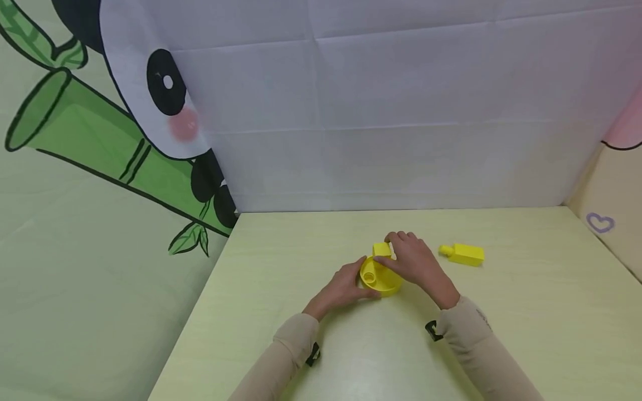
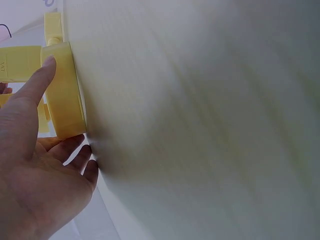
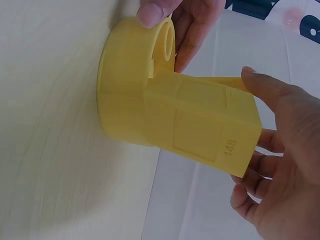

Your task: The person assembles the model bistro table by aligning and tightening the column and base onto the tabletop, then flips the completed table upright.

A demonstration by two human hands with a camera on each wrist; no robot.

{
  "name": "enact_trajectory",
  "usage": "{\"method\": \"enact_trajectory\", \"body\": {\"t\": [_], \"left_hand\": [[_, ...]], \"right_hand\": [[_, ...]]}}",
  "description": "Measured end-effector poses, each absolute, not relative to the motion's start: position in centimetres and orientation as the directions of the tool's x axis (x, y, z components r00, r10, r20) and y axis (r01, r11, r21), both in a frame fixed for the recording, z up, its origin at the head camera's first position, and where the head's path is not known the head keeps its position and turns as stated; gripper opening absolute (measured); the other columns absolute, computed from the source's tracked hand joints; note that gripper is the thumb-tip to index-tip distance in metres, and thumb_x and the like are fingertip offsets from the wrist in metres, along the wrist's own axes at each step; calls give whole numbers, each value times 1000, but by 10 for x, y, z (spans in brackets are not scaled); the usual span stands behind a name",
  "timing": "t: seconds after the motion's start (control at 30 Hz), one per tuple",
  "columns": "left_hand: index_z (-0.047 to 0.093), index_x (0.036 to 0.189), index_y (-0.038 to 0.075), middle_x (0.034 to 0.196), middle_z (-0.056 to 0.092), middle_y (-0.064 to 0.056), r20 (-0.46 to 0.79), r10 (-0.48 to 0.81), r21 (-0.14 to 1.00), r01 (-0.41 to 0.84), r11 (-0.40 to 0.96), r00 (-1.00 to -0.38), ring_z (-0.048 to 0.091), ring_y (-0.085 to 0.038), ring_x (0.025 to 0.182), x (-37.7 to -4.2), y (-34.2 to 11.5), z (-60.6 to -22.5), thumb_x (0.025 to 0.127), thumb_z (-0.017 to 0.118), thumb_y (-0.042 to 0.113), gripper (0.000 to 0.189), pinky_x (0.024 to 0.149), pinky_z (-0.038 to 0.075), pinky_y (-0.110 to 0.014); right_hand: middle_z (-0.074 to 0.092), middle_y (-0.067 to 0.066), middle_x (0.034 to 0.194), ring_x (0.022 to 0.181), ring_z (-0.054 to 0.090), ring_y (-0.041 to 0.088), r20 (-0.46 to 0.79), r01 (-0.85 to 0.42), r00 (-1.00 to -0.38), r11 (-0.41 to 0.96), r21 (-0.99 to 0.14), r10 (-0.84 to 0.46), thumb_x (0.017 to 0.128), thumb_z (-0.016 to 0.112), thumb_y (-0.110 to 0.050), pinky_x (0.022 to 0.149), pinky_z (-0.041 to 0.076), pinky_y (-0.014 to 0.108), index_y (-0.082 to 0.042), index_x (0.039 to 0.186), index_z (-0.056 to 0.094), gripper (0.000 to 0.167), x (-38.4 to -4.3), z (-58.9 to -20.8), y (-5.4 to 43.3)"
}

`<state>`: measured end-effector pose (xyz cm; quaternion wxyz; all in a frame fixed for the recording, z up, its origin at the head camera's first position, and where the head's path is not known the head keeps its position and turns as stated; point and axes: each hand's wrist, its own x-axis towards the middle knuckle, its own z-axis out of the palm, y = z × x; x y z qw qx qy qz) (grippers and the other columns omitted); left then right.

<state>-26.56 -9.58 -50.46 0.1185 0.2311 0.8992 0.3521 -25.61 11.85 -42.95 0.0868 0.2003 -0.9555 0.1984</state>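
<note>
A round yellow dish [image 1: 392,287] with a low wall stands on the table. My left hand [image 1: 346,285] grips it from the left, its thumb along the near wall, as the left wrist view shows. Inside leans a yellow piece with a round, hollow end [image 1: 369,274]. Beside that piece, a yellow rectangular block [image 3: 205,120] marked 148 stands up out of the dish, tilted in the right wrist view. My right hand [image 1: 416,263] holds the block's upper end between thumb and fingers. The block's lower end is hidden by the dish wall.
A yellow bottle-shaped block [image 1: 465,254] with a narrow neck lies on its side, right of my right hand. The pale table [image 1: 351,362] ends at a white cloth wall [image 1: 391,156] behind. A cloth printed with green bamboo [image 1: 105,128] hangs at left.
</note>
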Motion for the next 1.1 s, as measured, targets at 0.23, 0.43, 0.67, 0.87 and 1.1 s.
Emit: {"method": "enact_trajectory", "body": {"t": [0.23,0.43,0.67,0.87,1.1], "left_hand": [[32,161,4,156,48,-11,-38,508,695,342,632,-861,48,-25,138,-268,-96,-506,88,84,43,98,116,38,-44],[32,162,6,156,47,-10,-45,505,690,339,640,-862,48,-24,138,-268,-96,-507,88,83,44,97,115,38,-45],[32,162,8,155,48,-9,-44,511,683,347,642,-859,49,-23,137,-269,-97,-508,89,83,44,97,115,39,-44],[34,161,9,153,51,-7,-26,521,684,365,632,-853,51,-21,135,-269,-97,-506,88,83,44,95,114,40,-43],[38,160,11,147,55,-4,-6,537,691,385,612,-843,53,-19,131,-270,-96,-508,88,83,42,90,112,42,-42]], "right_hand": [[65,16,105,90,59,34,284,-425,-897,837,-344,-338,95,75,-36,79,52,52,5,120,66,49,-253,-430,119],[63,12,95,82,56,31,305,-424,-894,843,-332,-329,94,76,-40,73,52,47,3,109,67,47,-255,-434,117],[64,13,98,85,57,31,299,-423,-895,844,-329,-332,95,75,-39,73,51,48,3,113,68,46,-255,-433,115],[64,15,101,87,57,34,294,-420,-897,844,-333,-331,94,75,-43,75,51,50,3,113,67,50,-257,-432,113],[58,23,123,107,53,42,217,-508,-861,772,-383,-459,98,68,-24,87,49,59,-1,144,57,52,-265,-430,113]]}}
